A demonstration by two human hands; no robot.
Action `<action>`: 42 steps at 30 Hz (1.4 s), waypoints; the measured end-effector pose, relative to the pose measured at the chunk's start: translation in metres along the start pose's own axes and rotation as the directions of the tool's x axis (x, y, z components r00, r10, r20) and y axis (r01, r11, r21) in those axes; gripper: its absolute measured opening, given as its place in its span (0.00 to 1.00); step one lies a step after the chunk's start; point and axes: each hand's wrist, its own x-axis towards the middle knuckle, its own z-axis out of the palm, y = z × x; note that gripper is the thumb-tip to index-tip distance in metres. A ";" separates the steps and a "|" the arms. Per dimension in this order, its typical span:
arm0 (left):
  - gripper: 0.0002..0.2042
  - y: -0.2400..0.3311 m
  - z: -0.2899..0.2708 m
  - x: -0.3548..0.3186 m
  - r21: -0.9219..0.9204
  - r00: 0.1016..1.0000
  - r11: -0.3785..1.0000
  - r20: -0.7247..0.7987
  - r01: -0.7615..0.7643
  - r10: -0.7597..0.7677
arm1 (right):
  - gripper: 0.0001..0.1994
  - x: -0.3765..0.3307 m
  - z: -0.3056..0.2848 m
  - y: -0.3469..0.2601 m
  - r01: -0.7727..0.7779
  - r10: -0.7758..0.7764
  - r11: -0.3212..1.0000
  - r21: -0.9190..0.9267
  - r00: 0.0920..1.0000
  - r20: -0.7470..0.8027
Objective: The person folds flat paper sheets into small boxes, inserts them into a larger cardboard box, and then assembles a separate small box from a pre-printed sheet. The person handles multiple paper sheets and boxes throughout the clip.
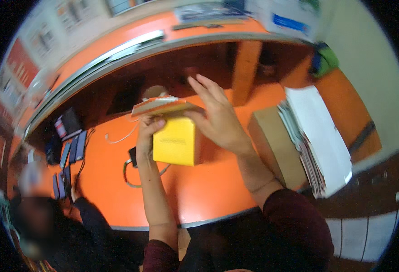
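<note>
A yellow cardboard box is held up above the orange desk. Its lid flap stands open on top, orange and white on the inside. My left hand grips the box at its upper left corner, fingers curled around the edge. On the box's upper right side rests my right hand, thumb against the flap and the other fingers spread upward. What is inside the box is hidden.
A tall stack of white papers lies on a brown carton at right. Cables and dark devices sit on the desk at left. Another person is at lower left. An orange shelf runs overhead.
</note>
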 end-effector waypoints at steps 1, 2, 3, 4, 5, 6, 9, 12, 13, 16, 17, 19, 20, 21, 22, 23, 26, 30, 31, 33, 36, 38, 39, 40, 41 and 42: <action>0.10 -0.014 -0.002 0.003 -0.047 0.997 0.996 -0.024 0.076 -0.077 | 0.26 -0.005 -0.009 -0.005 -0.013 0.013 0.999 -0.029 1.000 -0.024; 0.16 -0.028 -0.003 0.007 0.024 0.993 0.993 -0.007 0.118 -0.118 | 0.24 -0.009 -0.021 -0.009 -0.014 0.015 1.000 0.016 0.999 -0.040; 0.18 -0.046 0.000 0.010 0.004 0.984 0.985 -0.049 0.174 -0.173 | 0.23 -0.013 -0.033 -0.013 -0.022 0.022 1.000 -0.001 0.998 -0.059; 0.19 -0.065 0.003 0.010 -0.028 0.977 0.978 -0.061 0.205 -0.206 | 0.23 -0.020 -0.045 -0.018 -0.025 0.024 1.000 -0.012 0.997 -0.072; 0.20 -0.082 0.004 0.010 -0.094 0.980 0.975 -0.004 0.200 -0.201 | 0.22 -0.026 -0.053 -0.022 -0.022 0.020 1.000 -0.022 0.997 -0.077; 0.25 -0.094 0.004 0.013 0.141 0.962 0.953 -0.081 0.269 -0.260 | 0.20 -0.032 -0.058 -0.027 -0.026 0.013 0.994 -0.108 0.993 -0.116; 0.39 -0.111 0.004 0.017 0.434 0.837 0.724 -0.384 0.536 -0.390 | 0.20 -0.055 -0.069 -0.037 -0.148 0.128 0.975 -0.169 0.984 -0.122; 0.41 -0.095 0.004 0.013 0.503 0.889 0.749 -0.376 0.432 -0.260 | 0.18 -0.086 -0.085 -0.047 -0.182 0.196 0.940 -0.290 0.980 0.022; 0.41 -0.086 0.005 0.010 0.501 0.914 0.778 -0.334 0.378 -0.229 | 0.17 -0.096 -0.095 -0.047 -0.159 0.185 0.942 -0.294 0.981 0.063; 0.39 -0.052 0.005 0.004 0.500 0.949 0.818 -0.270 0.285 -0.165 | 0.16 -0.116 -0.147 -0.036 -0.020 0.193 0.781 -0.624 0.958 0.212; 0.39 -0.043 0.005 0.004 0.499 0.956 0.826 -0.253 0.261 -0.149 | 0.17 -0.121 -0.164 -0.031 -0.153 0.399 0.604 -0.782 0.908 0.130; 0.40 -0.034 0.009 0.004 0.596 0.986 0.785 -0.127 0.166 -0.112 | 0.20 -0.128 -0.197 -0.023 -0.324 0.681 0.354 -0.877 0.732 0.004; 0.41 -0.035 0.015 0.005 0.682 0.995 0.726 -0.011 0.084 -0.104 | 0.18 -0.130 -0.210 -0.018 -0.320 0.754 0.213 -0.923 0.655 -0.053; 0.42 -0.038 0.022 0.005 0.749 0.990 0.661 0.064 0.036 -0.125 | 0.21 -0.131 -0.221 -0.013 -0.323 0.844 0.128 -0.938 0.532 -0.069; 0.44 -0.049 0.034 0.002 0.832 0.988 0.545 0.150 -0.101 -0.046 | 0.22 -0.133 -0.230 -0.010 -0.391 0.855 0.232 -0.891 0.519 -0.006; 0.45 -0.064 0.049 0.000 0.913 0.987 0.391 0.151 -0.117 -0.056 | 0.22 -0.134 -0.238 -0.007 -0.472 0.875 0.275 -0.838 0.483 0.015; 0.46 -0.109 0.095 -0.028 0.997 0.995 -0.071 0.027 -0.034 -0.098 | 0.21 -0.140 -0.248 0.003 -0.483 0.843 0.365 -0.796 0.535 0.062; 0.36 -0.131 0.110 -0.043 0.977 0.993 -0.188 0.084 -0.099 -0.084 | 0.18 -0.147 -0.261 0.019 -0.558 0.800 0.527 -0.641 0.581 0.151; 0.31 -0.131 0.107 -0.042 0.971 0.988 -0.182 0.148 -0.155 -0.050 | 0.18 -0.150 -0.265 0.023 -0.603 0.808 0.548 -0.579 0.562 0.179; 0.22 -0.133 0.098 -0.037 0.948 0.967 -0.194 0.254 -0.252 -0.013 | 0.18 -0.155 -0.274 0.032 -0.695 0.833 0.543 -0.471 0.516 0.199; 0.15 -0.142 0.087 -0.038 0.722 0.856 -0.500 0.509 -0.478 -0.083 | 0.17 -0.165 -0.286 0.048 -0.738 0.811 0.585 -0.335 0.526 0.257; 0.14 -0.152 0.083 -0.041 0.805 0.857 -0.319 0.408 -0.500 -0.314 | 0.17 -0.173 -0.290 0.057 -0.778 0.858 0.510 -0.366 0.489 0.156; 0.13 -0.156 0.080 -0.043 0.851 0.822 -0.208 0.356 -0.481 -0.444 | 0.17 -0.176 -0.290 0.061 -0.793 0.873 0.478 -0.377 0.478 0.102; 0.13 -0.160 0.077 -0.043 0.847 0.841 -0.216 0.384 -0.485 -0.381 | 0.17 -0.178 -0.289 0.063 -0.761 0.859 0.493 -0.422 0.502 0.100; 0.14 -0.162 0.075 -0.041 0.851 0.844 -0.203 0.395 -0.485 -0.363 | 0.17 -0.177 -0.287 0.062 -0.729 0.847 0.500 -0.468 0.525 0.086; 0.14 -0.163 0.072 -0.039 0.855 0.855 -0.197 0.405 -0.480 -0.323 | 0.17 -0.175 -0.285 0.059 -0.695 0.833 0.504 -0.513 0.548 0.074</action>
